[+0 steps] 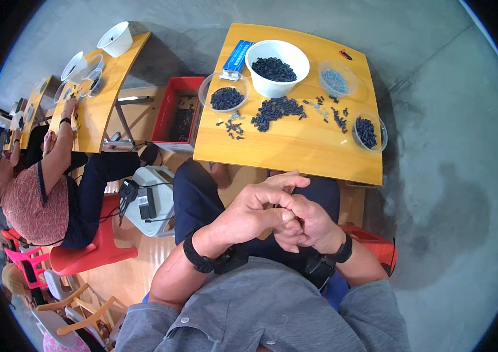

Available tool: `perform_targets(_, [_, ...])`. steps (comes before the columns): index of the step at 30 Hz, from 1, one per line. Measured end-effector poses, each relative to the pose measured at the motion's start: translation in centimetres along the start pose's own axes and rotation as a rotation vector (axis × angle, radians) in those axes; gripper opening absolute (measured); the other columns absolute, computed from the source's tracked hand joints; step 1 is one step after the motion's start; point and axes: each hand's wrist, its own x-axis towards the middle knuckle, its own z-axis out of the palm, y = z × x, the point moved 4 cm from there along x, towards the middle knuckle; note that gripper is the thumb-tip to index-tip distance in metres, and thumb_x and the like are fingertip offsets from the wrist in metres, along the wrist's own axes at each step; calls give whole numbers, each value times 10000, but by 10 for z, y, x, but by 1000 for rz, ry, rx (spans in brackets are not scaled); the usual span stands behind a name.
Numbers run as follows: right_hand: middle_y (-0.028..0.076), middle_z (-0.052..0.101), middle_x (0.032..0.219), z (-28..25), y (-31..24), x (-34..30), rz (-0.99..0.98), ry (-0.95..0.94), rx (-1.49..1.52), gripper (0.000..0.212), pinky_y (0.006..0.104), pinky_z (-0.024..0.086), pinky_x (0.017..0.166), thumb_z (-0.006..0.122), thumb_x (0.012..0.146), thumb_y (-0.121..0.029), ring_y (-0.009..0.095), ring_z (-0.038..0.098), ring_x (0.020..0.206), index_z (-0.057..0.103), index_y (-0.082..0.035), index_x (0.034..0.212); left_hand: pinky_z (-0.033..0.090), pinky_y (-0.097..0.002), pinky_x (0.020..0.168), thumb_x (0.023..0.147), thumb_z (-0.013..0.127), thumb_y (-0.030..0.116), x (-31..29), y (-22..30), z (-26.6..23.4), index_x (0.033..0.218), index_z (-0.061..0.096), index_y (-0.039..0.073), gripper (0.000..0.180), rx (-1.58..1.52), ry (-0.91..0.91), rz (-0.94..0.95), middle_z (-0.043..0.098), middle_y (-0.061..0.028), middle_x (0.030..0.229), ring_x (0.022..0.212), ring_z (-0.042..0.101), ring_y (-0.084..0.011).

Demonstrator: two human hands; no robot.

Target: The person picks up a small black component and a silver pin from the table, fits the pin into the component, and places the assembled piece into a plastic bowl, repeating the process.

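Note:
My left hand (256, 206) and my right hand (314, 226) meet over my lap, in front of the near table edge. The left thumb and fingers press together against the curled right fingers. Whatever lies between them, if anything, is hidden. Beyond my hands, a pile of small black plastic pieces (275, 111) lies loose on the yellow wooden table (296, 158). Smaller groups of black pieces (340, 120) and clear bits (319, 110) are scattered nearby.
A white tub (286, 89) of black pieces stands behind the pile, beside a blue box (237, 57). Clear bowls (203, 94) hold more pieces. A red crate (170, 111) and a grey stool (170, 205) stand left. Another person (38, 196) sits at a further table (99, 114).

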Motion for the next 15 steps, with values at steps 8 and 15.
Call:
perform_targets(8, [-33, 306, 471, -7, 22, 8, -54, -33, 230, 188, 344, 434, 368, 459, 864, -286, 106, 331, 338, 451, -105, 816, 357, -332, 989, 796, 586, -47, 0, -5, -6, 863, 673, -6, 117, -57, 1, -114, 520, -134, 1257, 1205, 452, -215])
perform_targets(15, [-30, 341, 491, -21, 14, 10, 11, 132, 175, 241, 361, 462, 385, 440, 873, -269, 111, 345, 336, 543, -85, 988, 481, -244, 796, 847, 559, -41, 2, -27, -12, 944, 647, -44, 131, -164, 105, -222, 513, -108, 1226, 915, 589, -124])
